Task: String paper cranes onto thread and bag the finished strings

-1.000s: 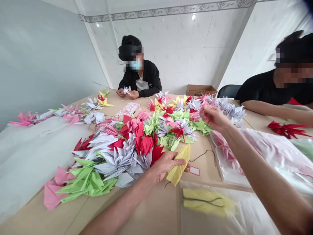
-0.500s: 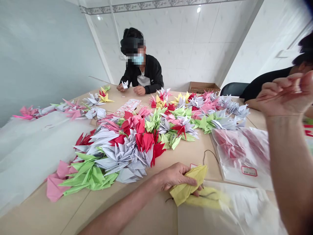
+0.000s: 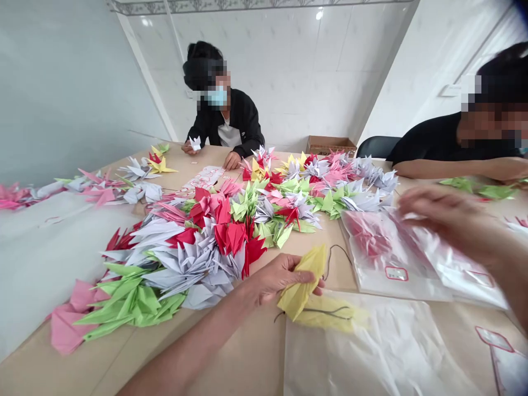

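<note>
Yellow folded-paper crane (image 3: 301, 289) held low over a pale wooden table (image 3: 243, 357), amid mounds of sharp-winged red, grey, green and pink paper cranes (image 3: 198, 258). Beside a clear plastic bag (image 3: 363, 352), the left hand's (image 3: 280, 278) fingers (image 3: 299, 276) close on the crane. The blurred right hand (image 3: 451, 220) curls above a bag of red cranes (image 3: 371, 236); any grip is impossible to make out.

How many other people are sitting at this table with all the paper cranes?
2. A person in a black jacket sits across the table, a white paper crane at their hands. A person in a black shirt sits at the right. Others could be out of view.
</note>
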Demonstrator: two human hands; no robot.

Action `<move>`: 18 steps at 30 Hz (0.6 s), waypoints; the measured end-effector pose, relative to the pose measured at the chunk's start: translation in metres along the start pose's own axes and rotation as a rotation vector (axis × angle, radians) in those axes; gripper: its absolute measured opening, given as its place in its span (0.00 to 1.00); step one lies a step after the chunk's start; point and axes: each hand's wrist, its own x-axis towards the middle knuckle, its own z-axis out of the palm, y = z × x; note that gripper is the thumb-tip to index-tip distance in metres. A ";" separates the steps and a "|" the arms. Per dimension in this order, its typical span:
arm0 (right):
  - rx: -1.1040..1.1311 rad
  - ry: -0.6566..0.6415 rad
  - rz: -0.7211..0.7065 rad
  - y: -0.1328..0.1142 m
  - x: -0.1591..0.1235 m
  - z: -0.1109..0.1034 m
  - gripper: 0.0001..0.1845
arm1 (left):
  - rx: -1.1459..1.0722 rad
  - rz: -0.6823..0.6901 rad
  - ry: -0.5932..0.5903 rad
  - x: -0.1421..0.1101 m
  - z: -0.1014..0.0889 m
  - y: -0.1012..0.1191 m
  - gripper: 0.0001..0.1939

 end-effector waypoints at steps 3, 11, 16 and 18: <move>0.220 -0.536 0.113 -0.001 -0.025 0.067 0.21 | -0.023 0.053 0.043 -0.003 0.001 0.014 0.17; 0.161 -0.644 0.237 0.010 -0.025 0.126 0.22 | -0.073 0.057 0.164 0.003 -0.008 0.024 0.23; -0.045 -0.428 0.262 0.027 -0.020 0.107 0.19 | -0.035 0.069 0.233 0.022 -0.010 0.025 0.21; -0.118 -0.375 0.241 0.034 -0.018 0.103 0.19 | -0.008 0.097 0.255 0.031 -0.009 0.023 0.20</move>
